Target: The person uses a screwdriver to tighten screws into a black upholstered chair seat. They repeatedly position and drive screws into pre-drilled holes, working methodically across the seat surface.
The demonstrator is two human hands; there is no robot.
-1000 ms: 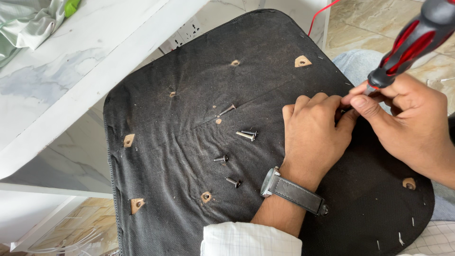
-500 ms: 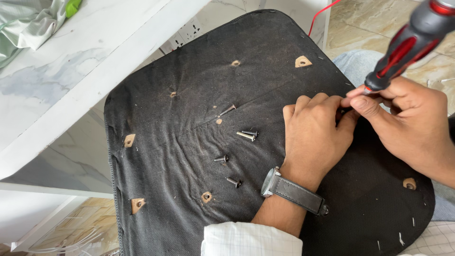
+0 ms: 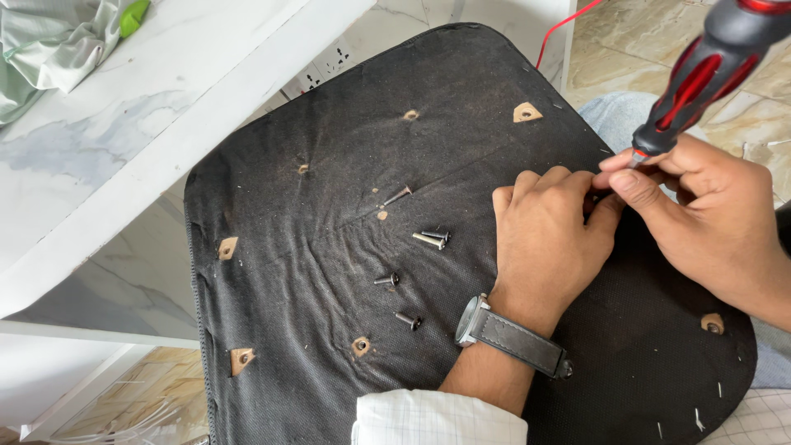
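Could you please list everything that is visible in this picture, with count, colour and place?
seat panel: one, black fabric underside with several torn holes, fills the middle
loose bolts: about five, dark metal, lying on the panel left of the hands
screwdriver: one, red and black handle, top right
white table: one, marbled white, upper left
cloth: one, pale green, on the table corner
red cable: one, top, on the tiled floor
wristwatch: one, grey strap, left wrist
left hand: on the panel, fingertips pinched
right hand: holds the screwdriver
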